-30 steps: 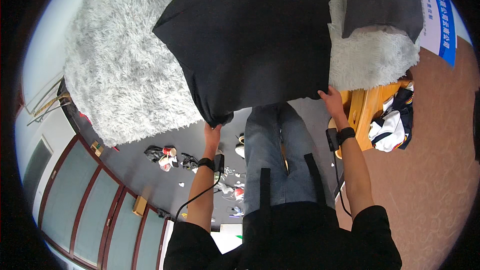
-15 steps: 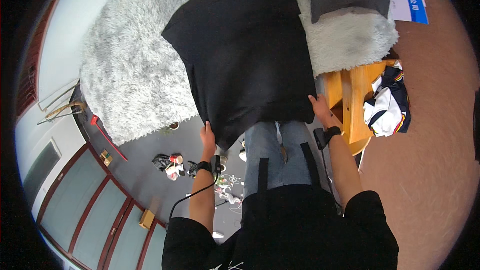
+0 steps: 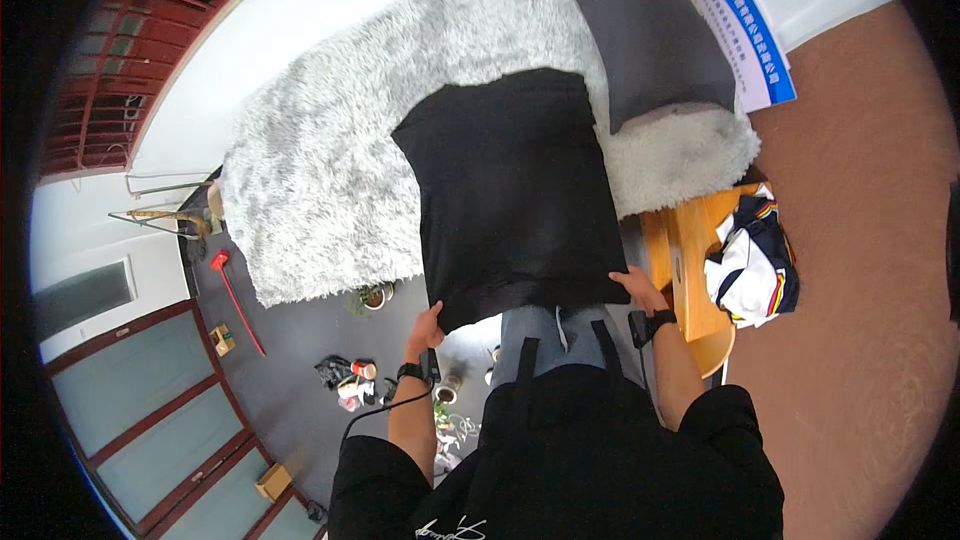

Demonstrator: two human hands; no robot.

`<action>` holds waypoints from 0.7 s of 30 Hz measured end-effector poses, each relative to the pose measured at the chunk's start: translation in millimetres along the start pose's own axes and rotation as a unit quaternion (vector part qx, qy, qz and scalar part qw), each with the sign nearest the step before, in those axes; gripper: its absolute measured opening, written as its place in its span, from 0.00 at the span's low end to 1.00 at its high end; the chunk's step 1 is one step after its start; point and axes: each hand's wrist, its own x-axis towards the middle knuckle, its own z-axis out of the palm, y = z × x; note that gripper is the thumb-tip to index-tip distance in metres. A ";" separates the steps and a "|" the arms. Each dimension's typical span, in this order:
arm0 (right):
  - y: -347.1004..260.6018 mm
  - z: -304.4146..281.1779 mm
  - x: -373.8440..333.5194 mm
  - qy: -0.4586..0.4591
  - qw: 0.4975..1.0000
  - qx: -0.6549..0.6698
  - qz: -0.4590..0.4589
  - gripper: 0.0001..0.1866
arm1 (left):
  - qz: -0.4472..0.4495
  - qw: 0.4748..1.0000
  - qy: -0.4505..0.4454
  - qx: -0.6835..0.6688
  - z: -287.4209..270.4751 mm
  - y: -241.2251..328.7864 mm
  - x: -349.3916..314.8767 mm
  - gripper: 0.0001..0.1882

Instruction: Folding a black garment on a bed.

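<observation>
A black T-shirt [image 3: 515,190] lies spread out on a fluffy grey-white blanket [image 3: 320,140], its near part hanging off the front edge toward me. My left hand [image 3: 426,328] is closed on its near left corner. At the near right corner, my right hand [image 3: 643,290] pinches the hem. Between the two hands the cloth is stretched fairly flat, with the hem sagging slightly. Both wrists carry black bands with small devices.
A dark grey pillow [image 3: 660,35] lies at the far right beside a printed blue-and-white board [image 3: 735,25]. White-and-navy clothing [image 3: 750,265] sits near a wooden stool [image 3: 690,255]. Potted plants [image 3: 375,296], a black bag [image 3: 333,371] and a red-handled tool [image 3: 238,300] are on the floor.
The shirt now lies straighter, its left corner pulled outward and its hem flatter between my hands. My view has shifted, so more of the far wall and pillow shows.
</observation>
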 end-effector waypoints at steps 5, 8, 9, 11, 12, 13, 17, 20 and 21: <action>-1.1 -10.5 -1.1 0.155 0.979 -0.132 -0.007 0.26 | -0.033 0.958 0.111 -0.261 13.4 7.2 -19.5 0.21; -24.6 -17.1 -26.0 0.120 0.989 -0.083 -0.034 0.25 | 0.038 0.993 0.103 -0.033 6.6 24.2 -42.6 0.20; -33.1 -13.0 -33.6 0.126 0.987 -0.096 -0.017 0.25 | -0.009 0.960 0.116 -0.255 13.0 26.4 -43.6 0.20; -48.1 -5.3 -44.7 0.193 0.980 -0.020 -0.036 0.20 | -0.004 0.965 0.112 -0.238 4.5 27.9 -47.7 0.20; -56.7 -6.0 -47.7 0.175 0.984 -0.042 0.001 0.18 | -0.001 0.965 0.122 -0.232 3.3 26.3 -46.3 0.20; -60.4 -5.0 -51.8 0.160 0.986 -0.045 -0.021 0.18 | 0.016 0.966 0.110 -0.234 0.4 23.1 -45.9 0.20; -68.3 -6.5 -55.6 0.157 0.987 -0.025 -0.011 0.15 | 0.101 0.980 0.127 -0.117 -7.4 18.9 -39.1 0.17; -67.9 -9.8 -55.6 0.165 0.986 -0.008 0.002 0.14 | 0.114 0.979 0.106 -0.129 -6.3 20.2 -36.9 0.17; -69.7 -11.3 -54.5 0.166 0.986 -0.012 0.012 0.14 | 0.077 0.971 0.091 -0.207 -4.0 22.1 -35.0 0.17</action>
